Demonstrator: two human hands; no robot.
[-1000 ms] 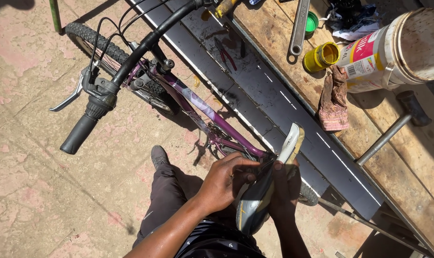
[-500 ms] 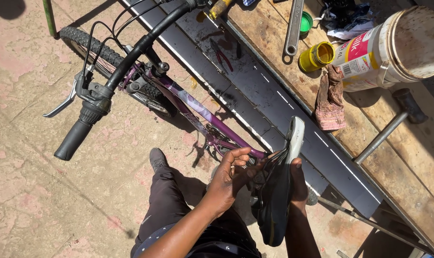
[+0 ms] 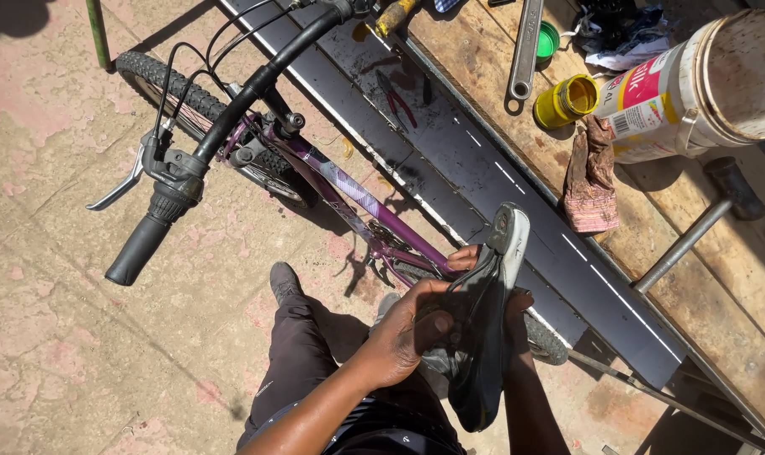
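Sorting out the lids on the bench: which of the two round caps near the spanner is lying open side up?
The yellow cap, beside the big white bucket: its hollow inside shows. The green cap, farther up by the spanner, is smaller and partly hidden.

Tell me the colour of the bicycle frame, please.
The bicycle frame is purple with paler markings, seen in the head view.

**What the wearer's got on**

From my feed: both forearms bare, no sleeves or gloves on the left hand or right hand. Dark grey-brown trousers, a worn grey shoe, and a dark top with thin pale stripes.
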